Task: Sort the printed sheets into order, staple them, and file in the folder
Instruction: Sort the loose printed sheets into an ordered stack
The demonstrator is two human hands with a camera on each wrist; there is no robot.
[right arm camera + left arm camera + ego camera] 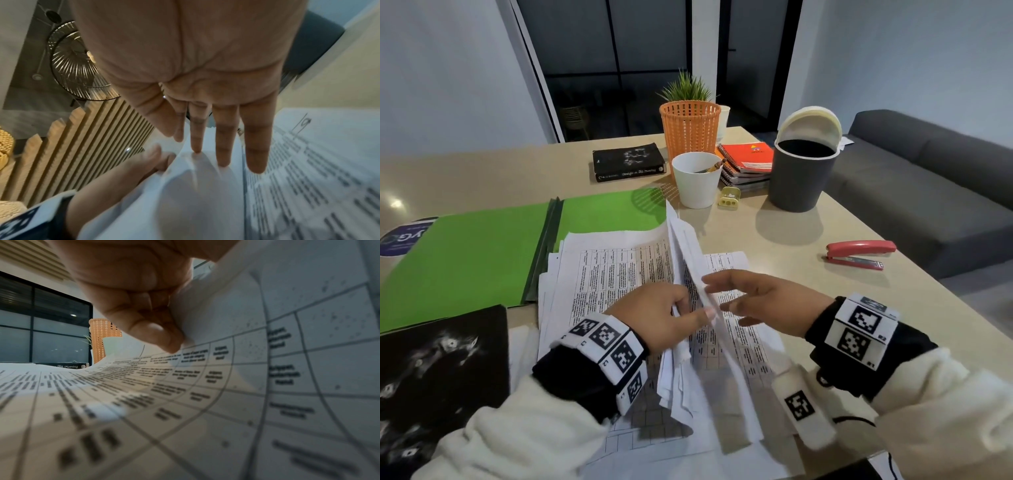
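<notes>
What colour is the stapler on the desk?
Red, the stapler; clearest in the head view.

Your sheets (619, 270) are thin matt white paper, printed in black. The folder (472, 253) looks like smooth green card. The stapler (859, 253) is glossy red plastic with a metal base. The basket (690, 132) is perforated orange plastic. The table (808, 240) is smooth, faintly glossy beige.
</notes>
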